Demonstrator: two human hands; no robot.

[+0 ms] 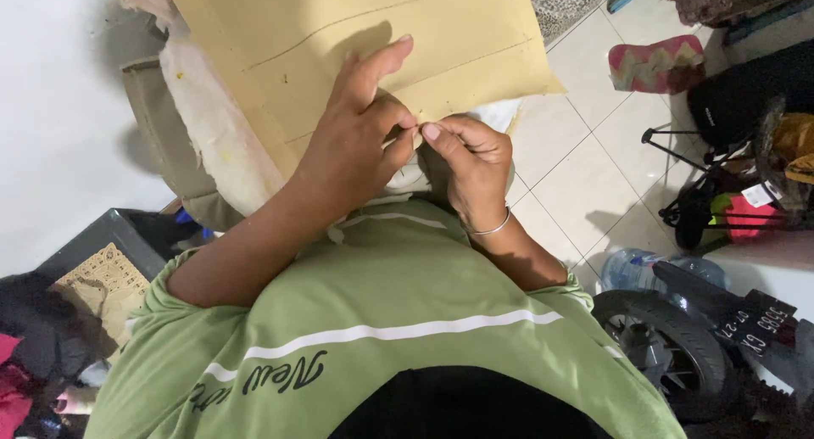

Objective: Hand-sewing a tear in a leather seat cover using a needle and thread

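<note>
**Both hands pinch the near edge of tan fabric**

Head view: the left hand (352,146) and right hand (471,163) meet fingertip to fingertip at the near edge of a tan fabric sheet (365,40) marked with drawn lines. Each hand is nearly closed, thumb and forefinger pinching the cloth; the left index finger lies extended on it. A plastic water bottle (632,269) lies on the tiled floor (585,150) to the right.

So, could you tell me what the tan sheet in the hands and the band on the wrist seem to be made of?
The tan sheet looks like matte woven cloth: it drapes softly, with a slightly frayed edge and drawn lines across it. The thin band on the right hand's wrist looks like polished metal, silvery and glinting, though plastic cannot be ruled out. The left hand pinches the sheet's edge too.
</note>
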